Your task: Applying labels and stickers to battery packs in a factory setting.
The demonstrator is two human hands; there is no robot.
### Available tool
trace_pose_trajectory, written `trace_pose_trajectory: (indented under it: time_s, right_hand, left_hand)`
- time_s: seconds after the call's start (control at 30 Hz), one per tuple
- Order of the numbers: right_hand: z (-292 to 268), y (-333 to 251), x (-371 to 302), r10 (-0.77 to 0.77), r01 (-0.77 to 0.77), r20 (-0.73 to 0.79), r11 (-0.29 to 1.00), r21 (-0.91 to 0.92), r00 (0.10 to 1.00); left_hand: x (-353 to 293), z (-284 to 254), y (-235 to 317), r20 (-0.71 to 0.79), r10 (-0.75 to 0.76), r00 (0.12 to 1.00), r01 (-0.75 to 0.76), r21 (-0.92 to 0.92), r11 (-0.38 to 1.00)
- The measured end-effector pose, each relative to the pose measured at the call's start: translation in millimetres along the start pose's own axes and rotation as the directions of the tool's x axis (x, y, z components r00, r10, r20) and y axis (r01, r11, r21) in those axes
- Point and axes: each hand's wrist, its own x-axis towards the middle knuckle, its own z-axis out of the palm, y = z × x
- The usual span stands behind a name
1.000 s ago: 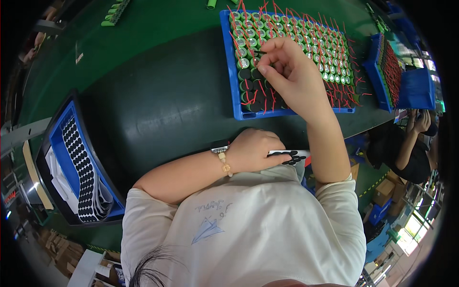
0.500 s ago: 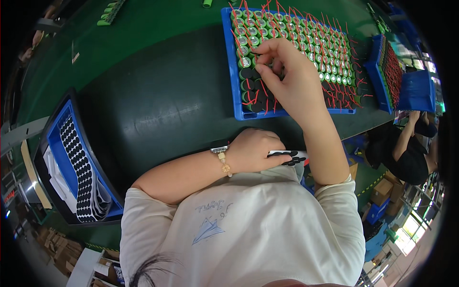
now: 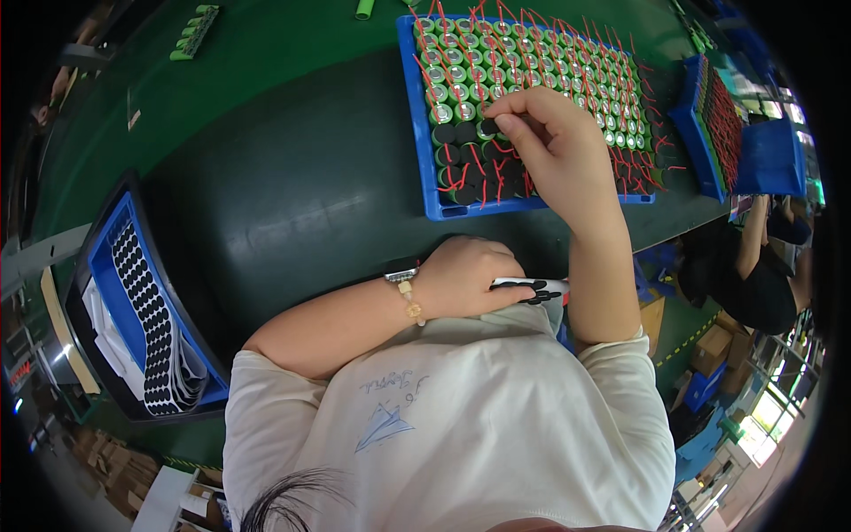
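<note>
A blue tray (image 3: 433, 208) of green cylindrical battery cells (image 3: 441, 113) with thin red wires stands ahead of me. Its near rows carry black round pads (image 3: 464, 133); farther cells show bare silver ends. My right hand (image 3: 566, 155) is over the tray, thumb and forefinger pinched on a black round pad (image 3: 487, 128) at the end of a cell, beside two covered ones. Close to my body, my left hand (image 3: 474, 273) grips a white backing strip (image 3: 554, 285) dotted with black round pads. Part of that strip is hidden by my fingers.
At the left, a dark bin with a blue tray (image 3: 208, 390) holds a long strip of black pads (image 3: 152, 310). Another blue tray of wired cells (image 3: 709, 133) and a blue bin (image 3: 771, 160) stand at the right, near another person (image 3: 753, 275). Loose green cells (image 3: 195, 34) lie far left.
My right hand has moved slightly right and nearer to me, bringing the pad down onto a cell in the row with black pads. My left hand stays almost still with the strip.
</note>
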Motion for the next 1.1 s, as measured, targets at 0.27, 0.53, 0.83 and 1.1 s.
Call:
trace_pose_trajectory:
  time_s: [0.27,0.53,0.83,1.1]
  right_hand:
    - [3.2,4.1,1.3,-0.154,0.152,0.002,0.976,-0.158,0.988]
    - [3.9,2.5,-1.3,-0.150,0.133,-0.054,0.962,-0.240,0.987]
    - [3.7,1.6,-1.2,-0.137,0.121,-0.057,0.966,-0.229,0.989]
    - [5.9,6.2,0.1,-0.194,0.174,-0.059,0.952,-0.252,0.979]
  left_hand:
    - [1.5,-1.7,0.8,0.017,-0.005,1.000,0.005,-0.002,1.000]
    - [1.1,-1.9,2.4,0.042,-0.026,0.999,0.025,0.021,0.999]
    - [1.4,-0.5,0.9,0.031,-0.009,0.999,0.008,0.019,1.000]
    - [3.0,-3.5,2.9,0.034,-0.010,0.999,0.010,0.020,1.000]
